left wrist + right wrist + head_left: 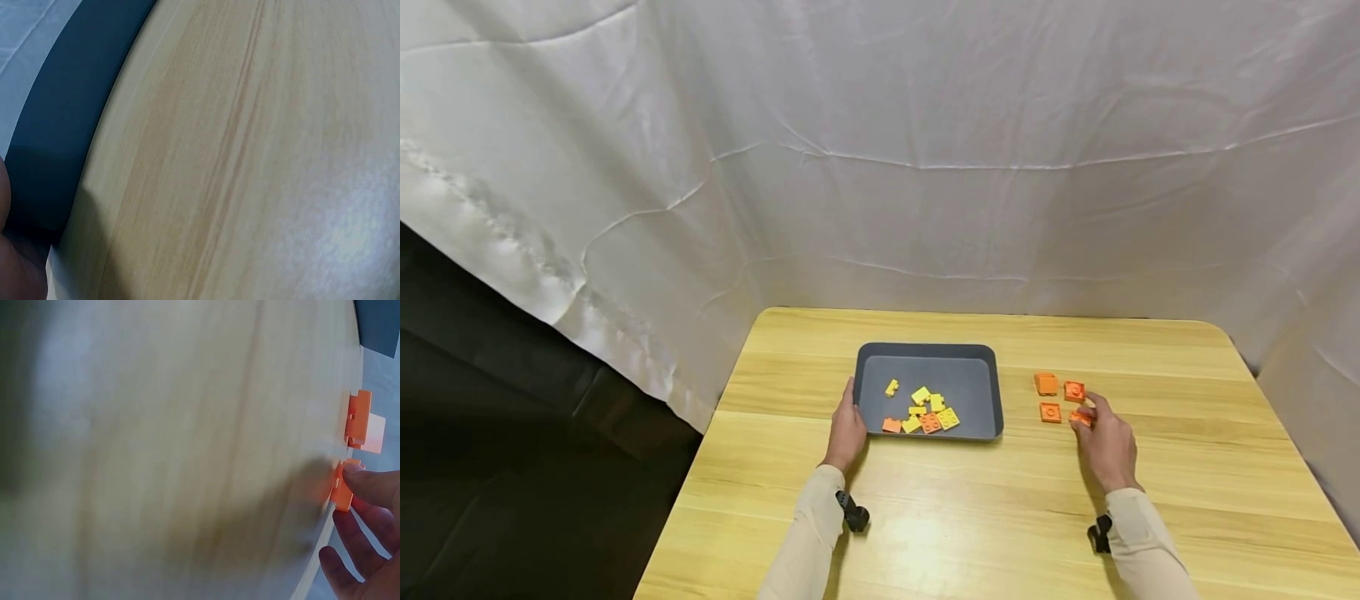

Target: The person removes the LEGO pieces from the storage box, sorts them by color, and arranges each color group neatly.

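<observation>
My left hand (846,432) is at the left side of a dark grey tray (970,375), thumb along its rim and the other fingers hidden. In the left wrist view, part of that hand (22,256) shows against the tray's wall (69,106). Right of the tray, my right hand (1108,446) pinches an orange toy brick (1080,418) between thumb and fingers. The right wrist view has the same brick (344,487) under the thumb, low over the table. Beside it lie more orange bricks: one (1074,391) just behind, another (1050,412) to the left, and one (1046,383) behind that.
Inside the tray are several yellow bricks, such as a large one (948,418) and a small one (892,387), plus orange ones (929,423). The wooden table (970,525) ends at a white curtain (925,208) behind. Black cloth (535,467) hangs at the left.
</observation>
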Tool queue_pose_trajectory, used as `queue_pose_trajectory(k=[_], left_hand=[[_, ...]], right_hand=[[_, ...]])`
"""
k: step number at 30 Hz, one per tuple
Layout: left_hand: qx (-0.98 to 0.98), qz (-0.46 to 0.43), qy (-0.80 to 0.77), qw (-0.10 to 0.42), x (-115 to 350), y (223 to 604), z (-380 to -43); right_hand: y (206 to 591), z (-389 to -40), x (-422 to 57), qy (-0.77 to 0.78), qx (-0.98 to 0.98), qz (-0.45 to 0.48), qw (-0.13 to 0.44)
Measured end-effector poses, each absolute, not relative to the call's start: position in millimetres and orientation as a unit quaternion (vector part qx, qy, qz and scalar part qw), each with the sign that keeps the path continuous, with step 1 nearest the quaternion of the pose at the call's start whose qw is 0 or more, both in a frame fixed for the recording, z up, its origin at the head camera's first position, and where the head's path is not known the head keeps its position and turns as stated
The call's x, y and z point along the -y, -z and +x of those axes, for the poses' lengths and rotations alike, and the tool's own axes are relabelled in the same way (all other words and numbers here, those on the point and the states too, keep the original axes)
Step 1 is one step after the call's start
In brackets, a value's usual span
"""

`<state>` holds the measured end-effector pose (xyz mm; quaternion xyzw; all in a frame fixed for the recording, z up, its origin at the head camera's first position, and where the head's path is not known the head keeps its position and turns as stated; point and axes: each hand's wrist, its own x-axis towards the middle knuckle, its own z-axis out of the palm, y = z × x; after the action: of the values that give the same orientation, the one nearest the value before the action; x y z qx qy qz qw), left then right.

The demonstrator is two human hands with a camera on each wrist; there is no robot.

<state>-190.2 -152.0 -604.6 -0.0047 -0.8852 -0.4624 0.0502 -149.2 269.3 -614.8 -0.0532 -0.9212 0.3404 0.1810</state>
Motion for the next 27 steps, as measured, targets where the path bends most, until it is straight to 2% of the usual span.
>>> queue_pose_trajectory(k=[11,27], left_hand=[[0.885,-0.010,0.461,0.061,151.1,604.2,-189.3],[0.885,-0.017,0.461,0.062,152.5,605.2,-190.4]], right_hand=[[609.7,-149.5,-268.5,-0.353,0.920,-0.056,0.162],[607.7,-155.3,-260.8,-0.348,0.915,-0.036,0.198]])
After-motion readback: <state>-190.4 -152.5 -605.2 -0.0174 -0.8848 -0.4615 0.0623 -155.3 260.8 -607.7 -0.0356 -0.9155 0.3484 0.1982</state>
